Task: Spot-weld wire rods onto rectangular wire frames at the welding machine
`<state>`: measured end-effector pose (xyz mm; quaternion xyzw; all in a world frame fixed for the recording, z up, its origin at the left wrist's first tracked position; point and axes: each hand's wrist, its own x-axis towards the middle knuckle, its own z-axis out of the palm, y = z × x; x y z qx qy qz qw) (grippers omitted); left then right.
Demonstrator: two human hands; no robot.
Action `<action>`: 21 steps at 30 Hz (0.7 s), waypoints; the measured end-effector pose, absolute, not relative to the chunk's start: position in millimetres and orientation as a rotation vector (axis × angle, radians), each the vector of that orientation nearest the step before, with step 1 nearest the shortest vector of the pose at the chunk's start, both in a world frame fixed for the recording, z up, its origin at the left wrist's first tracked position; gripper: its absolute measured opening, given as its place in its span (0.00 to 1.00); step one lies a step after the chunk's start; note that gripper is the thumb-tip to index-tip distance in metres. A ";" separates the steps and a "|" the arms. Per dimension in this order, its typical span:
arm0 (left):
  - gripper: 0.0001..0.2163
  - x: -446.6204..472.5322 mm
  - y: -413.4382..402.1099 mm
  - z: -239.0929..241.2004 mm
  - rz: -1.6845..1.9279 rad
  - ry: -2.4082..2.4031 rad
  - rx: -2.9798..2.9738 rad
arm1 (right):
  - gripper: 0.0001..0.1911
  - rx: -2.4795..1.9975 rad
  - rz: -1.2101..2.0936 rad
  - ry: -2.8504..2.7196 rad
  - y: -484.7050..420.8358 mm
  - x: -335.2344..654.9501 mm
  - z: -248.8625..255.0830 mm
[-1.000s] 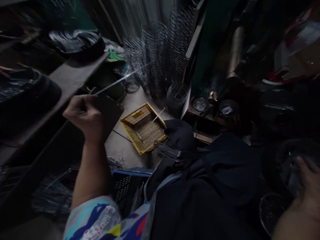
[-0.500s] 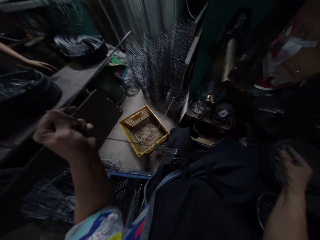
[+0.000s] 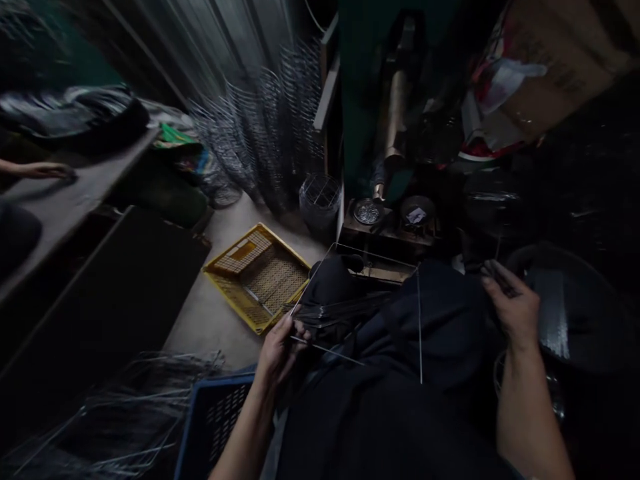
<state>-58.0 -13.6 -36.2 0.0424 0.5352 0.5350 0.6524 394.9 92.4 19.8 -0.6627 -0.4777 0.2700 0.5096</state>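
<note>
My left hand (image 3: 280, 350) is closed around a bent metal wire (image 3: 375, 255), whose angular open shape reaches across my lap with one end hanging down on the right. A straight length of wire also points right from under my left fingers. My right hand (image 3: 513, 303) is raised over my right thigh, its thumb and fingers pinched together. A thin, faint wire-like piece (image 3: 499, 245) sticks up from the pinch; its lower end is hidden. Across my lap, beyond the left hand, lies a bundle of thin wires (image 3: 335, 311).
A yellow crate (image 3: 235, 313) stands on the floor ahead, a blue crate (image 3: 187, 417) beside bent wire pieces (image 3: 135, 427) at lower left. Stacked wire baskets (image 3: 255, 127) line the wall. A dark round tub (image 3: 590, 313) is at right. Another person's hand (image 3: 45, 171) rests on the left bench.
My left hand has come down and right toward my lap with the bent wire. My right hand has moved up and left, away from the dark tub. The view has turned right.
</note>
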 end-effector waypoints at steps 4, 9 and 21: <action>0.40 -67.4 -16.2 -26.8 0.947 1.323 0.394 | 0.31 -1.588 0.689 -1.124 86.3 400.6 7.3; 0.47 -71.1 -18.7 -6.0 0.702 1.243 0.477 | 0.31 -1.583 0.761 -1.077 82.3 401.4 -11.9; 0.45 -41.7 -10.6 -1.1 0.842 1.163 0.501 | 0.34 -1.619 1.007 -1.107 68.4 354.9 -18.5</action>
